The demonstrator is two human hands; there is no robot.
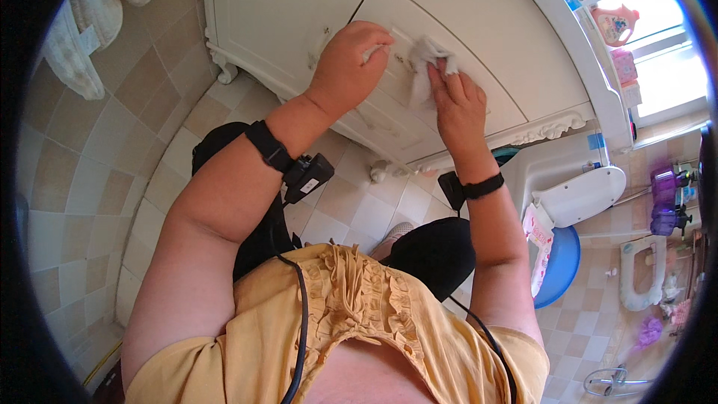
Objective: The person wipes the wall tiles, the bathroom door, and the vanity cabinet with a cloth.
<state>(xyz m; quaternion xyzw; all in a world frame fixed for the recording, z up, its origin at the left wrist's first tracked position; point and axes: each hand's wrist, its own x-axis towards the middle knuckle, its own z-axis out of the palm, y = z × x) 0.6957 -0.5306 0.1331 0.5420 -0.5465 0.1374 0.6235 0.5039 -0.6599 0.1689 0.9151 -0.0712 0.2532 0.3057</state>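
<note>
My right hand (461,105) grips a crumpled white cloth (422,55) and presses it against the front of a white cabinet (280,5) with raised panels. Metal fittings show on the cabinet front beside the cloth. To the left, my left hand (350,62) is curled close to the same front. Something white shows in the gap between its thumb and fingers; whether it is held or is the cabinet behind cannot be made out. Each forearm wears a black strap with a small black device.
Carved feet hold the cabinet above a tiled floor. At right are a toilet with a raised lid (583,196), a blue basin (561,269) and purple pump bottles (663,196). Detergent bottles (614,25) stand by the window. White towels (92,17) hang at upper left.
</note>
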